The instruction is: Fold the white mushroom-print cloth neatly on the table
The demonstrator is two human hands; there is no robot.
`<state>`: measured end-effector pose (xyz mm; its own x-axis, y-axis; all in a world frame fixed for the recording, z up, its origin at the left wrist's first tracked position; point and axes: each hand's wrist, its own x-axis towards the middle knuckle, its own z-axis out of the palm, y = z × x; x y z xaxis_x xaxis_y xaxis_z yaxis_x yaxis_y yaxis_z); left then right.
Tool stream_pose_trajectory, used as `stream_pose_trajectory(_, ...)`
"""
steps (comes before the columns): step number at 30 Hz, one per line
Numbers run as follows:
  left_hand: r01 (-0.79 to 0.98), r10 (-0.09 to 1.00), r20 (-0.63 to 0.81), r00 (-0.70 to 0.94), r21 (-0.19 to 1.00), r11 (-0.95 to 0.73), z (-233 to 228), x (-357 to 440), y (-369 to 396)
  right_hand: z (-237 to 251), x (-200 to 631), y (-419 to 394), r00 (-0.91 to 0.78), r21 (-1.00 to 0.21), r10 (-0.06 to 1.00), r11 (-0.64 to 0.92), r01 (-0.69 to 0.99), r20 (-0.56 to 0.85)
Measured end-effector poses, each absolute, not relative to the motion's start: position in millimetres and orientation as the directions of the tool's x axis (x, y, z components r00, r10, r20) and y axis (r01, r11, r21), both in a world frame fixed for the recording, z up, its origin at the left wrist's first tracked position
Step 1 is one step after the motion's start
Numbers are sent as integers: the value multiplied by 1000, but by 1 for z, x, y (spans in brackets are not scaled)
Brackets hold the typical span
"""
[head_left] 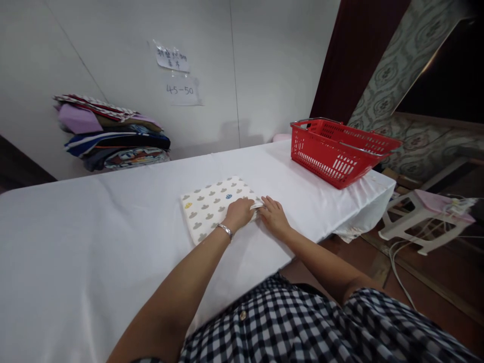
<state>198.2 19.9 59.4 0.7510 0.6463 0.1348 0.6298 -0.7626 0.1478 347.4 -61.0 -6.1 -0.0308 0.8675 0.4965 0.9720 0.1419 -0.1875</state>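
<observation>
A folded white cloth [212, 204] with a print of grey cloud-like shapes, plus a yellow and a blue figure, lies on the white-covered table [132, 252]. My left hand [239, 214] is closed on the cloth's right side, its fingers pinching the raised edge. A silver bracelet is on that wrist. Close beside it, my right hand [275, 218] holds the same right edge between thumb and fingers. Layers of the fabric bunch up between the two hands. Parts of the cloth under my left hand are hidden.
A red plastic basket [333, 156] stands at the table's back right. Folded fabrics [117, 133] are piled at the back left by the wall. Two paper notes [184, 89] hang on the wall. To the right, a stool [434, 206] stands near loose cables.
</observation>
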Motion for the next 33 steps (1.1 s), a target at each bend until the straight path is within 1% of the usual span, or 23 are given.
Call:
stream_pose_trajectory(5,634,643,139,753,110,-766,56,198,20,-6,348,-58,-23,-182,863,132,974,505)
stream_pose_trajectory(9,645,655,139,742,116,-755,54,200,21,-9,348,-53,25,-209,846,103,972,533)
stream_pose_trajectory(12,644,654,146,742,113,-756,52,200,22,-14,349,-50,53,-291,847,122,949,529)
stream_pose_trajectory(15,645,653,151,743,100,-757,49,199,21,-17,351,-49,91,-412,852,154,898,516)
stream_pose_trajectory(17,632,639,187,746,101,-768,46,198,20,-17,353,-49,103,-493,851,196,848,516)
stream_pose_trajectory(20,586,596,267,758,122,-801,43,197,18,-16,357,-47,116,-585,846,255,769,521)
stream_pose_trajectory(22,551,559,323,764,125,-825,41,197,17,-17,359,-45,154,-640,843,260,724,516)
stream_pose_trajectory(24,509,508,371,777,104,-854,40,198,17,-18,360,-42,203,-694,840,253,674,504)
stream_pose_trajectory(26,452,444,378,812,74,-889,39,198,17,-19,360,-39,240,-735,838,250,630,490)
stream_pose_trajectory(28,411,403,353,845,55,-910,39,198,17,-20,359,-37,254,-757,836,259,600,487)
stream_pose_trajectory(30,423,412,344,844,48,-905,39,199,18,-21,358,-36,262,-769,832,269,580,489)
stream_pose_trajectory(33,469,446,379,811,36,-882,37,202,17,-23,357,-34,288,-789,824,275,549,487)
